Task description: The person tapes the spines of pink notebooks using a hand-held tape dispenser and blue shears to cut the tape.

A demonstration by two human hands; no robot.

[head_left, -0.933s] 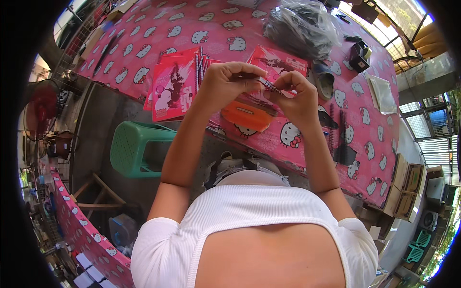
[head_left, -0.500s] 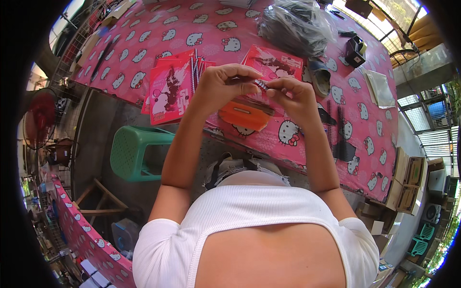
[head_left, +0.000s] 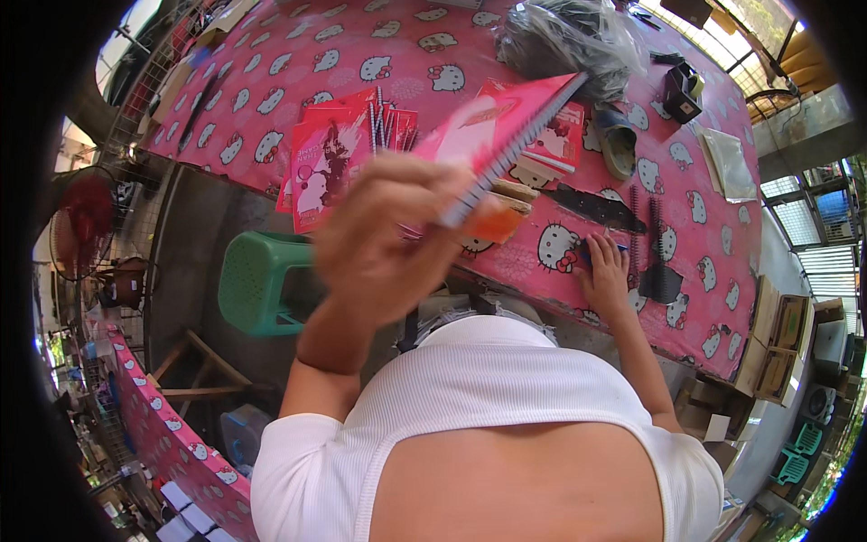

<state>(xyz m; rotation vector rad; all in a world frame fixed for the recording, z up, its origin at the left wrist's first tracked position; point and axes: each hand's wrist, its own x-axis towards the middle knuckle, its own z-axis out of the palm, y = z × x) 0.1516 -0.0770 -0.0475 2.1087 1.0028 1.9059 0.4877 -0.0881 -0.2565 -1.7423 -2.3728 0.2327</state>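
Note:
Raised over the near table edge, my left hand (head_left: 388,230) is blurred and closed on a pink and red notebook (head_left: 488,122) with a spiral binding. The notebook is tilted, with its coil side facing right. On the pink table, my right hand (head_left: 607,275) rests with its fingers bent over a small dark blue thing (head_left: 622,247), mostly hidden under them. Just beyond that hand lies a long black strip (head_left: 596,208), and black spiral coils (head_left: 655,226) lie to its right. An orange box (head_left: 506,224) sits partly behind the raised notebook.
Red notebooks (head_left: 330,163) are piled at left, and more notebooks (head_left: 558,140) lie behind the raised one. Farther back are a clog (head_left: 617,144), grey plastic bags (head_left: 569,45) and a black tape dispenser (head_left: 683,93). A green stool (head_left: 257,280) stands at the table's near left.
Both hands were together at the notebook's coil. The left hand has lifted the notebook and drawn it nearer, while the right hand has left it and come down on the table at right.

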